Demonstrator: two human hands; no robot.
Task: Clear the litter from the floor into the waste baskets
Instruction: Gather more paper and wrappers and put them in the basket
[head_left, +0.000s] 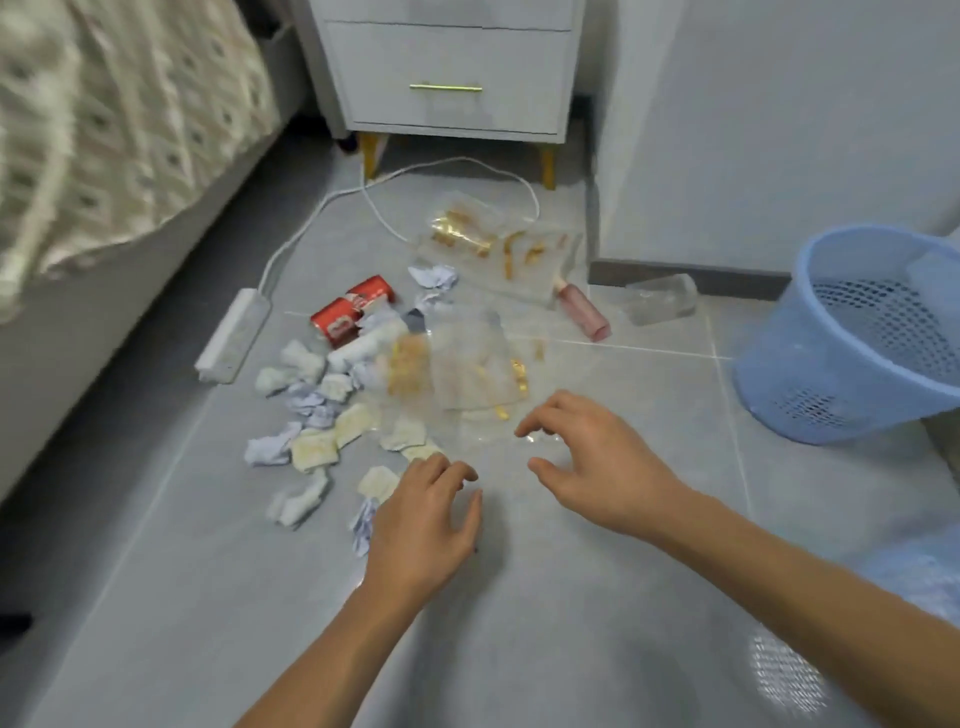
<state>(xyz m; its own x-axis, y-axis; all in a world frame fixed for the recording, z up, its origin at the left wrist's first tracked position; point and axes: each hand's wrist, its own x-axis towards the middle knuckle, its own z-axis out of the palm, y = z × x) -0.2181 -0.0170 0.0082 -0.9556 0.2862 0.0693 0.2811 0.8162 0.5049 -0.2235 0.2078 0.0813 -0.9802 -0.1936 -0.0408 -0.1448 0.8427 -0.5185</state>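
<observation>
Litter lies in a heap on the grey tiled floor: crumpled white tissues (306, 395), a crushed red can (353, 309), clear plastic wrappers with gold print (472, 369), a second clear wrapper (498, 249) farther back, a pink bottle (582, 306) and a clear plastic box (662, 299). A blue mesh waste basket (852, 332) stands at the right, tilted toward me. My left hand (421, 525) hovers over the near tissues, fingers apart and empty. My right hand (597, 462) reaches at the near edge of the clear wrapper, fingers spread, holding nothing.
A white power strip (234, 338) with its cable (322, 208) lies left of the heap, beside the bed (104, 156). A white nightstand (447, 73) on gold legs stands behind. A wall corner (727, 156) rises at the right. A second blue basket edge (919, 577) shows at bottom right.
</observation>
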